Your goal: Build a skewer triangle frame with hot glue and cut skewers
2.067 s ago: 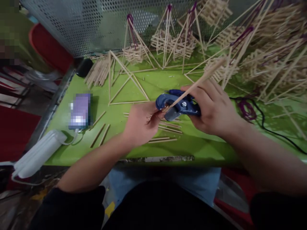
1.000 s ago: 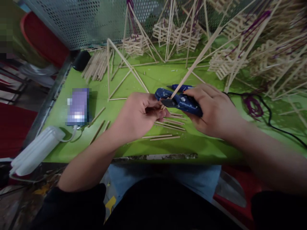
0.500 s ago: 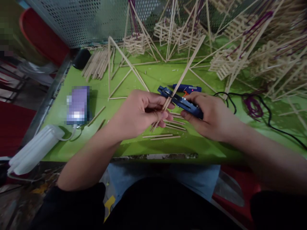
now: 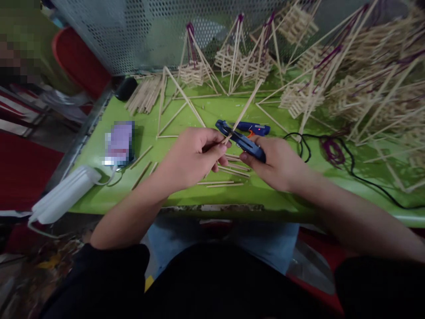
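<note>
My left hand (image 4: pixel 191 157) pinches thin wooden sticks (image 4: pixel 247 106) that slant up and to the right from its fingertips. My right hand (image 4: pixel 279 161) is wrapped around the handles of a blue hand cutter (image 4: pixel 247 144). The cutter's jaws lie across the sticks just above my left fingers; whether the blades have gone through them I cannot tell. Below the hands, several short cut sticks (image 4: pixel 237 167) rest on the green table (image 4: pixel 186 201). A blue glue gun (image 4: pixel 260 128) with an orange trigger lies right behind the cutter.
Wooden stick frames with purple string (image 4: pixel 194 73) stand along the back and right. A stick bundle (image 4: pixel 146 93) lies back left, beside a black object (image 4: pixel 125 88). A phone (image 4: pixel 120 141) is cabled to a white power bank (image 4: pixel 66 195). A black cord (image 4: pixel 361 177) runs right.
The camera view has shifted slightly. The sticks' lower ends, which stuck out below my left hand, no longer show there. Both hands keep their grips, with the cutter still across the sticks.
</note>
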The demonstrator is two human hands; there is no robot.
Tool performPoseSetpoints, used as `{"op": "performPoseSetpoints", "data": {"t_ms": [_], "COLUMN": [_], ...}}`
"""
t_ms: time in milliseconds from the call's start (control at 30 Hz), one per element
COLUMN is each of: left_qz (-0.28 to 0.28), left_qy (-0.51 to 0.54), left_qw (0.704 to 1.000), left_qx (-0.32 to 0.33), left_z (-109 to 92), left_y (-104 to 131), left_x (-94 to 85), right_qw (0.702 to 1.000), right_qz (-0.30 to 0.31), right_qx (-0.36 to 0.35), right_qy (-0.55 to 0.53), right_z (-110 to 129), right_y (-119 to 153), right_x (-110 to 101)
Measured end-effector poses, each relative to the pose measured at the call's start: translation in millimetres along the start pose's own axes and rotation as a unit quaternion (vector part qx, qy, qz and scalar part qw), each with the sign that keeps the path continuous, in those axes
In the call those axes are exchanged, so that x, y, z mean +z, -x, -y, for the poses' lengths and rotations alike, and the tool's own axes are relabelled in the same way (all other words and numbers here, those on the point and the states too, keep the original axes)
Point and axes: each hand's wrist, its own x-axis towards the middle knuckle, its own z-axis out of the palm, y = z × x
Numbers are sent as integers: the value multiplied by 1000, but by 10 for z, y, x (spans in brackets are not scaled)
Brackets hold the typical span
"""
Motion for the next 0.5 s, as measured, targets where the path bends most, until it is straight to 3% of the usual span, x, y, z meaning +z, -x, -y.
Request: {"op": "performPoseSetpoints", "data": {"t_ms": [100, 167, 367, 500], "left_qz": [-43, -94, -230, -260], "left_qy": [-97, -147, -128, -103], "left_qw": [994, 984, 961, 952], "left_qx": [8, 13, -87, -125], "left_z": [-37, 46, 658, 950], "left_y": [217, 489, 1501, 1762], "left_x": [52, 107, 216, 20], "right_qw": [999, 997, 967, 947], "right_qz": [30, 73, 207, 287], "right_qx": [13, -8, -83, -91], "right_qy": [17, 37, 125, 108], "right_z": [140, 293, 964, 1344], "right_y": [62, 112, 106, -118], "right_x": [22, 89, 517, 745]}}
